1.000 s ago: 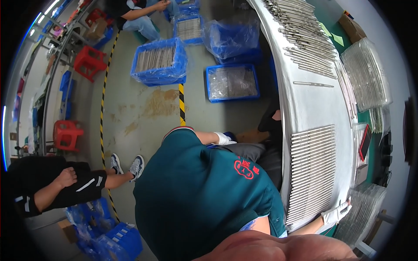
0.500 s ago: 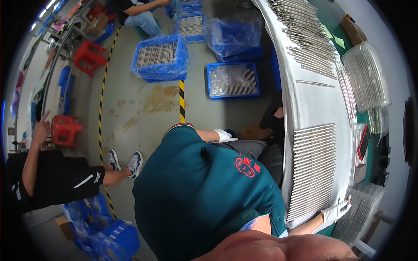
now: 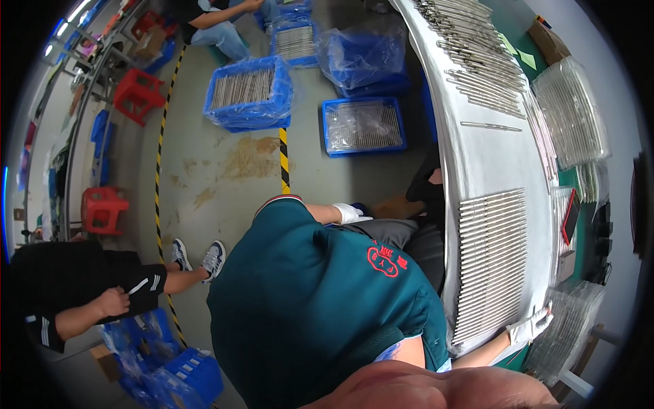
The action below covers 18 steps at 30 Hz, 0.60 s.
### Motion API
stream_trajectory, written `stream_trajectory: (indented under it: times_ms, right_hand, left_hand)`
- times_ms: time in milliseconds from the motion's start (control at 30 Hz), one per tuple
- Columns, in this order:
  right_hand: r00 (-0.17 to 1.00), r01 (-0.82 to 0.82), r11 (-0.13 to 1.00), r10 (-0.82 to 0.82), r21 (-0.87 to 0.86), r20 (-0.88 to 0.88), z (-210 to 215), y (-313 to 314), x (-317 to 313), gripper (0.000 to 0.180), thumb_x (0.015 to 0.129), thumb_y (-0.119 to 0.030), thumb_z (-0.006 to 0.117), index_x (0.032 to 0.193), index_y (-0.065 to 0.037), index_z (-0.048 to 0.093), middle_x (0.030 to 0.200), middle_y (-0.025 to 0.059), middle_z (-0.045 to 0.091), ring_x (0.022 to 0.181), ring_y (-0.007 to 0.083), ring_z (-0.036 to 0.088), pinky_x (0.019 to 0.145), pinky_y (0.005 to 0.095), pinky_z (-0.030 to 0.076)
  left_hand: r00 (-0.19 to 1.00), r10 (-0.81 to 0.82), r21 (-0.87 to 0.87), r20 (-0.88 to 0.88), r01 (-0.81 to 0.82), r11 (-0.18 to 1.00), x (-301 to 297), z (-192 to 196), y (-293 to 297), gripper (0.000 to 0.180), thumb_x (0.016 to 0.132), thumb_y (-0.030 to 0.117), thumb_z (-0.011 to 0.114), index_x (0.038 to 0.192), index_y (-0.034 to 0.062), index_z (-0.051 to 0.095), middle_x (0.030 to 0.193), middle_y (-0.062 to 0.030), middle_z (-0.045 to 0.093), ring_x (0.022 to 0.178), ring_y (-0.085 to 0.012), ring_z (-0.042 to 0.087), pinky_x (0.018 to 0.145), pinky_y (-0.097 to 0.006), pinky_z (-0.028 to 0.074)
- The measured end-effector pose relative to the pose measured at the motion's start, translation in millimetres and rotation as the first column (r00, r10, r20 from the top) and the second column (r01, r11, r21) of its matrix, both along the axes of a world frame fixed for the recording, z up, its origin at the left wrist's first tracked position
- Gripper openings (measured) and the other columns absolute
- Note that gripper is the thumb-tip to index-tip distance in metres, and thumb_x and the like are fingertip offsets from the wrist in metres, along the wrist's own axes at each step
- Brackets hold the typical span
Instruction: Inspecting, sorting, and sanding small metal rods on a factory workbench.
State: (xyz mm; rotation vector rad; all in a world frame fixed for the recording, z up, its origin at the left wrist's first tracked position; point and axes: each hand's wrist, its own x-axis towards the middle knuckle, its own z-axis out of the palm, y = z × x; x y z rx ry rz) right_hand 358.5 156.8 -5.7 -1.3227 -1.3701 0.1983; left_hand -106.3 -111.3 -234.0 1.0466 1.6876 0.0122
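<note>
My left hand [image 3: 351, 213], in a white glove, lies flat with straight fingers on my dark-trousered thigh, holding nothing. My right hand [image 3: 528, 328], also white-gloved, rests at the near right edge of the table, against a stack of clear plastic trays [image 3: 564, 330]. Its fingers look stretched and slightly apart; I make out nothing held. Beside that hand, a neat row of slim metal rods [image 3: 492, 266] lies on the white-covered table [image 3: 487, 160]. Farther up is a single rod [image 3: 492, 126], and beyond it a heaped layer of metal rods [image 3: 470, 48].
Blue crates of rods [image 3: 248, 92] and a plastic-covered blue crate [image 3: 364, 127] stand on the floor ahead. At left, a person in black [image 3: 82, 286] is near a red stool [image 3: 103, 210]. Clear packs [image 3: 571, 112] and a red-edged dark object [image 3: 571, 217] line the table's far side.
The person at left has lowered a raised arm; that hand is now by their shorts. My view has shifted slightly. My hands and the rods stay in place.
</note>
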Motion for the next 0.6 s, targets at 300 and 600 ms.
stream_trajectory:
  times_ms: [300, 600]
  right_hand:
    - [0.997, 0.002, 1.000, -0.003, -0.008, -0.075, 13.9, -12.5, -15.5, 0.033, 0.092, -0.018, 0.058, 0.113, 0.007, 0.056, 0.105, 0.0136, 0.063, 0.087, 0.0193, 0.062, 0.075, 0.0284, 0.055]
    - [0.999, -0.043, 0.999, 0.043, -0.001, 0.021, 13.0, -9.6, -11.7, 0.031, 0.093, -0.016, 0.056, 0.114, 0.007, 0.054, 0.108, 0.0135, 0.061, 0.095, 0.0188, 0.059, 0.079, 0.0305, 0.054]
  left_hand:
    - [1.000, -0.006, 0.005, 0.002, 0.006, 1.000, -1.1, 2.1, 0.7, 0.083, 0.083, 0.073, 0.027, 0.131, 0.0097, 0.050, 0.134, -0.0149, 0.048, 0.125, -0.0338, 0.043, 0.105, -0.041, 0.031]
    - [0.999, 0.020, 0.013, 0.029, -0.020, 1.000, 0.3, 12.4, 1.1, 0.077, 0.085, 0.069, 0.027, 0.129, 0.0106, 0.052, 0.132, -0.0146, 0.050, 0.125, -0.0326, 0.044, 0.104, -0.040, 0.032]
